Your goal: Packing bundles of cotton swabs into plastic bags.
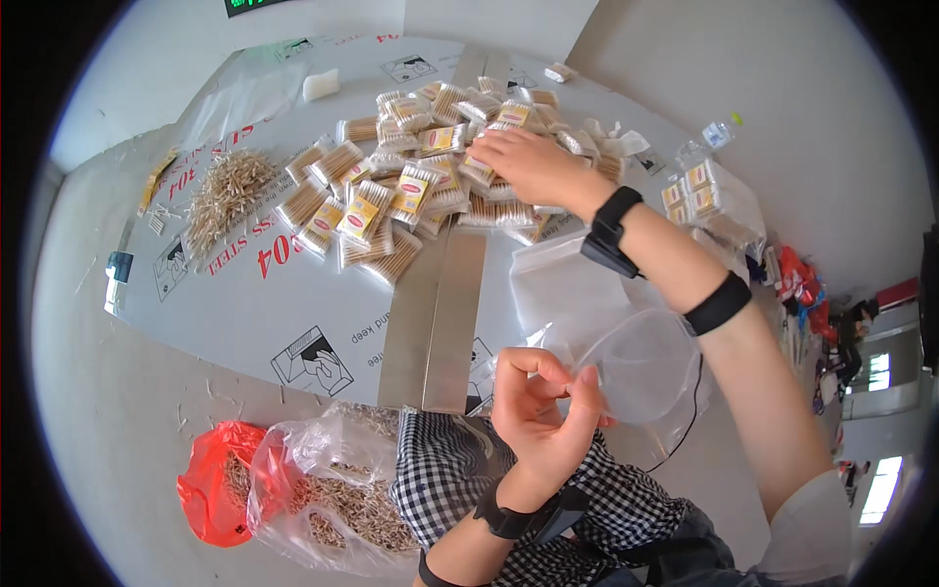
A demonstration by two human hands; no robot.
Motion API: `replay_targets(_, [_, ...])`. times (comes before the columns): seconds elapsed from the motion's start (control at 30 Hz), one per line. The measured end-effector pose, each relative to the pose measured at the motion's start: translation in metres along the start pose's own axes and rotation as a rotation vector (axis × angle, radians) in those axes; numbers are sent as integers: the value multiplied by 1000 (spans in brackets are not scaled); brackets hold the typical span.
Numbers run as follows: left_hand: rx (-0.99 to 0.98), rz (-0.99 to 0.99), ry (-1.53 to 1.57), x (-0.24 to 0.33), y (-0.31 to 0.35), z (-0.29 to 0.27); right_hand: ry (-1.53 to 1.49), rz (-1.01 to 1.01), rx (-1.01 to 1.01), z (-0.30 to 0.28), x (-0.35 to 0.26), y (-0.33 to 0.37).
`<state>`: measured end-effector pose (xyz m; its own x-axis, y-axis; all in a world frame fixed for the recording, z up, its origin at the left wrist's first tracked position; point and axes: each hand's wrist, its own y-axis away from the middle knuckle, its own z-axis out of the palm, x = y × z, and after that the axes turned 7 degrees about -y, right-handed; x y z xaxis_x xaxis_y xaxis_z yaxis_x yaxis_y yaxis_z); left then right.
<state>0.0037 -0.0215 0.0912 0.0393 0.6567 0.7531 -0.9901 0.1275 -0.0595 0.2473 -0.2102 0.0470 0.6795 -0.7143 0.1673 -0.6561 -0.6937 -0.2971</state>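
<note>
My right hand (533, 166) reaches over a pile of small clear packs of cotton swabs (411, 191). Its fingers are stretched out, lying on the packs, and the thumb's grip is hidden. Close to my body, my left hand (546, 416) is closed, thumb and forefinger pinching the edge of a clear plastic bag (641, 367). The bag's mouth hangs partly open to the right of that hand. Flat translucent bags (558, 284) lie on the table between my two hands.
Loose cotton swabs (230, 196) are heaped at the table's left. Bundled packs (709, 201) and a plastic bottle (719, 132) are at right. Below the table's near edge sit a red bag (210, 499) and a clear bag of swabs (352, 509). A metal strip (445, 323) crosses the tabletop.
</note>
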Motion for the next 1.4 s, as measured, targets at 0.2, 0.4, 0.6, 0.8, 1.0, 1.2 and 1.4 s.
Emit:
replay_targets(0.2, [35, 24, -54, 2, 0, -5, 93, 86, -265, -5, -9, -9])
replay_targets(0.4, [23, 66, -104, 5, 4, -15, -1122, 566, 138, -177, -84, 16])
replay_targets(0.6, [28, 132, -292, 3, 10, -10, -990, 653, -429, -280, -159, 72])
replay_targets(0.8, [10, 93, -348, 5, 16, 8, -715, 485, -567, -222, -162, 83])
replay_targets(1.0, [34, 51, -139, 6, 16, 1, -968, 649, -361, -214, -182, 87])
replay_targets(1.2, [-83, 423, -537, -9, 17, 13, -1049, 721, -716, -183, -168, 96])
replay_targets(1.4, [67, 503, -522, -12, 14, 15, -1616, 1114, -638, -148, -160, 113])
